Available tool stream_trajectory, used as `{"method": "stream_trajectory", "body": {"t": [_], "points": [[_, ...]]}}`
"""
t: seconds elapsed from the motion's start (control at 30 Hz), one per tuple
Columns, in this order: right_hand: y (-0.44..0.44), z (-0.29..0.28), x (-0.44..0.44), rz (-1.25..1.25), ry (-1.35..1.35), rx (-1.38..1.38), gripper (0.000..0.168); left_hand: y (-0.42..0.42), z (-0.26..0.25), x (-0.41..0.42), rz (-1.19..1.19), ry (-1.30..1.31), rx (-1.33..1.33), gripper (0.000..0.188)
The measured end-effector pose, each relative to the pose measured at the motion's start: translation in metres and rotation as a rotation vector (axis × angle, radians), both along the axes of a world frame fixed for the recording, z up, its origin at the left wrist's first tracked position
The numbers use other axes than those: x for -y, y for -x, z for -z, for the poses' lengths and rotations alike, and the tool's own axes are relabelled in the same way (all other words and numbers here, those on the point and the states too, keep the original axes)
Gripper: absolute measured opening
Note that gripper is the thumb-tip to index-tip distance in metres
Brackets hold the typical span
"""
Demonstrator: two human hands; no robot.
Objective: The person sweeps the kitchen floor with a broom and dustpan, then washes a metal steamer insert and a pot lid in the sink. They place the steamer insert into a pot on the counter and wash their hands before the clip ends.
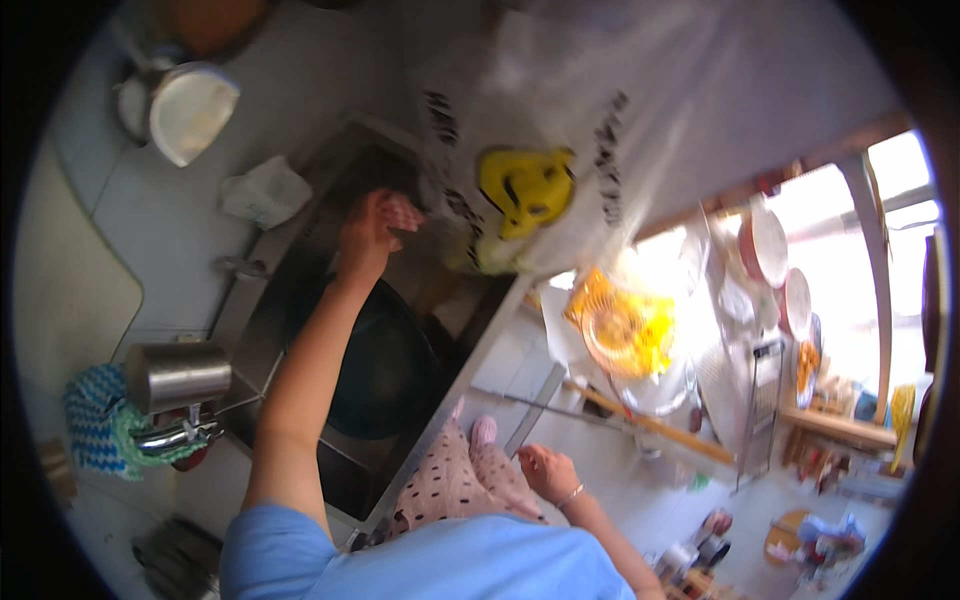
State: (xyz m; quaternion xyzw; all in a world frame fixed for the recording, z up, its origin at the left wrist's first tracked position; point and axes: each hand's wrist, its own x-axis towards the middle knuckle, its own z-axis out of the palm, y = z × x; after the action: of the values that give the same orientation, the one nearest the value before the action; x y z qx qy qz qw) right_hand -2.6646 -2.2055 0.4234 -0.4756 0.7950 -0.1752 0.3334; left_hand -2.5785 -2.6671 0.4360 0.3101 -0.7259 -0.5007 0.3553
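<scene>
My left hand reaches over the steel sink, its fingers closed on a red-and-white checked cloth. Under my left forearm, a dark green round basin sits in the sink. Just beyond that hand hangs a large translucent plastic bag with a yellow cartoon print and black writing. My right hand is low at my side, loosely curled, with nothing seen in it; a bracelet circles the wrist. The sink's bottom is partly hidden by my arm and the basin.
A metal cylinder, a chrome tap and blue-and-green cloths are left of the sink. A crumpled white plastic bag lies beyond its left rim. To the right, a glass bowl rests on something orange near a wire rack.
</scene>
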Motion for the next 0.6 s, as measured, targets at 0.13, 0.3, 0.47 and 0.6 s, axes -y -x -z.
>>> {"method": "stream_trajectory", "body": {"t": [0.13,0.3,0.47,0.6], "points": [[0.001,-0.019,0.006,0.130,0.087,0.103,0.032,0.004,-0.050,-0.132,-0.210,-0.143,-0.030,0.022],[0.008,-0.042,0.022,0.228,0.541,0.080,0.072,0.008,-0.019,-0.317,0.011,-0.537,0.000,0.018],[0.013,0.029,-0.055,0.402,0.408,0.181,0.067,0.004,0.033,-0.400,0.329,-0.729,0.170,0.024],[0.010,0.059,-0.134,0.677,0.137,0.453,0.050,-0.007,0.091,-0.445,0.387,-0.659,0.363,0.024]]}}
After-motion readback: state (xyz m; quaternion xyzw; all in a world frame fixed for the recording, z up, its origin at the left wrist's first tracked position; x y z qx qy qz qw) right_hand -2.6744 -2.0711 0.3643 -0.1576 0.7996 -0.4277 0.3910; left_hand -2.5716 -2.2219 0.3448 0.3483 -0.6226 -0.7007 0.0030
